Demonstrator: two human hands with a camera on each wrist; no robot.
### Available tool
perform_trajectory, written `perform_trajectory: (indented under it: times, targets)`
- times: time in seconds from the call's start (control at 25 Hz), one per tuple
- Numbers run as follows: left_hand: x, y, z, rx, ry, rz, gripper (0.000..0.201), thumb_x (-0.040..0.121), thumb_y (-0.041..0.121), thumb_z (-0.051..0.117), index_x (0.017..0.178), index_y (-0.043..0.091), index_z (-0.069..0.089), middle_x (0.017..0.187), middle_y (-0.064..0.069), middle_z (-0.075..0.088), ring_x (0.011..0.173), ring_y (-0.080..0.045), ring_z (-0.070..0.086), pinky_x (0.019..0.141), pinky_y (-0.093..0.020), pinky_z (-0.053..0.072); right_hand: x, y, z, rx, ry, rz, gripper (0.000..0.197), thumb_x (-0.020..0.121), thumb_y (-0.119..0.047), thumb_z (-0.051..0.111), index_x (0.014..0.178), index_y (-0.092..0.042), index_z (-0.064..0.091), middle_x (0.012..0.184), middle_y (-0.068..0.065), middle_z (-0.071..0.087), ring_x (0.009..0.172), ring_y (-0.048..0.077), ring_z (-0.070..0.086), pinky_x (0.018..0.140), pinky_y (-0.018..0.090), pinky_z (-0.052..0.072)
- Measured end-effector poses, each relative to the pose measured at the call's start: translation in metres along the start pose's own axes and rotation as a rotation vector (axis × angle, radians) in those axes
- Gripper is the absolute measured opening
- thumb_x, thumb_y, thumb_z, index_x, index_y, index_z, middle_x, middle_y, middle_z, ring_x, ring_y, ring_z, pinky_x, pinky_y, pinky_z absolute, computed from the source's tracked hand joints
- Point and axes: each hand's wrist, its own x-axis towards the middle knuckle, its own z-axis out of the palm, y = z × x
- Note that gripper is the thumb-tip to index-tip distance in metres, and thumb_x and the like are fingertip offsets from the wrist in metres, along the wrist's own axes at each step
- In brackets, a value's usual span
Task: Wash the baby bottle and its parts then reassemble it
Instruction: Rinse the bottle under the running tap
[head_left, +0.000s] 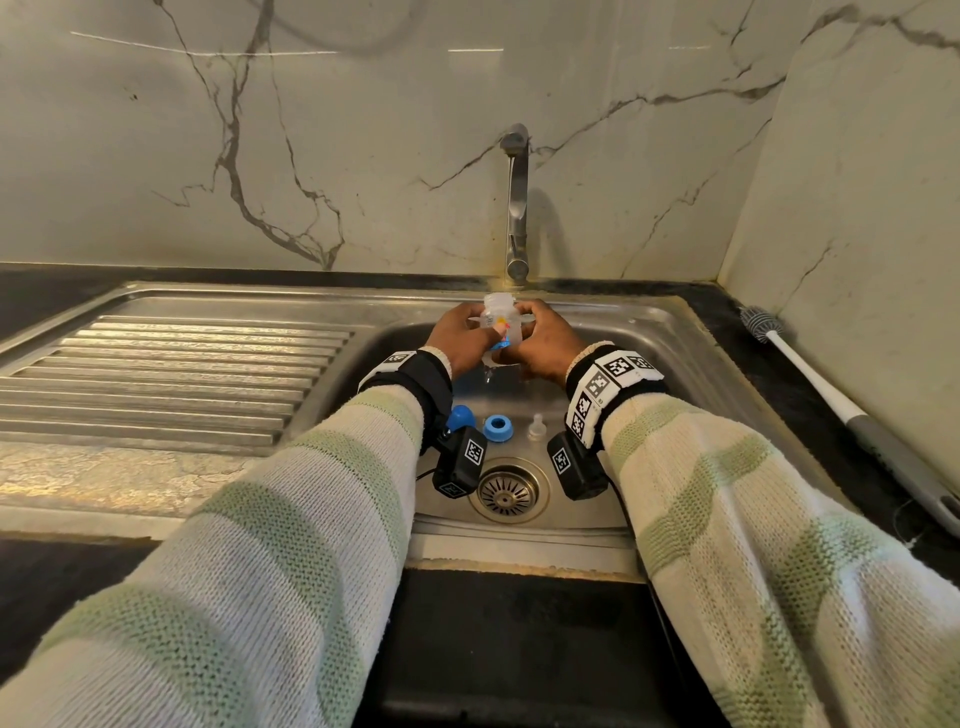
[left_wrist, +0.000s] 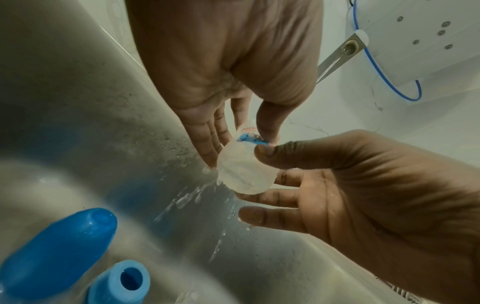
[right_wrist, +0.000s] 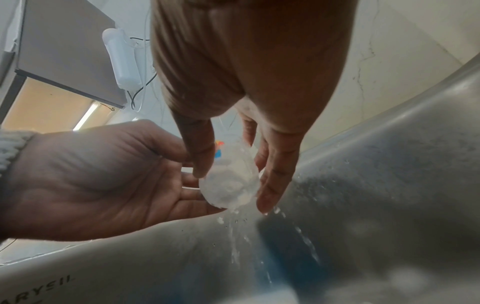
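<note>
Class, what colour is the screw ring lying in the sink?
Blue. The ring shows best in the head view, between the cap and teat.

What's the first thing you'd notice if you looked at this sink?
Two hands, the left hand and the right hand, hold a clear baby bottle under the tap, and water drips off it. Nearer in the sink lie a blue cap, a blue ring and a clear teat.

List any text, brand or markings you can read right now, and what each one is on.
"ARYSIL", first letters cut off, the S uncertain: stamped on the sink wall.
Red print on the bottle: too blurred to read.
Black-and-white square code tags on the wrist bands: patterns, no readable words.
Nothing else is legible.
</note>
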Motion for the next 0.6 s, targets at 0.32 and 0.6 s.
perform_trajectory:
  times: [0.32, 0.6]
  targets:
    - [0.0033, -0.0007, -0.0001, 0.061, 0.018, -0.019, 0.054, 0.087, 0.031, 0.072, 0.132, 0.008, 0.054, 0.119, -0.01, 0.066, 0.107, -0.024, 0.065, 0.097, -0.042, 0.053, -0.0006, 0.0003, 0.0015, -0.083, 0.032, -0.044, 0.082, 0.069, -0.018, 0.087, 0.134, -0.016, 0.037, 0.117, 0.005, 0.059, 0.101, 0.022, 0.061, 0.083, 0.032, 0.052]
    - [0.004, -0.0024, -0.0015, -0.031, -0.008, -0.024, 0.047, 0.093, 0.018, 0.062, 0.136, 0.004, 0.051, 0.119, -0.018, 0.066, 0.106, -0.03, 0.066, 0.097, -0.047, 0.053, -0.0001, -0.0026, 0.0026, -0.07, 0.042, -0.052, 0.073, 0.073, -0.016, 0.082, 0.134, -0.016, 0.041, 0.123, 0.008, 0.057, 0.104, 0.024, 0.059, 0.09, 0.041, 0.055]
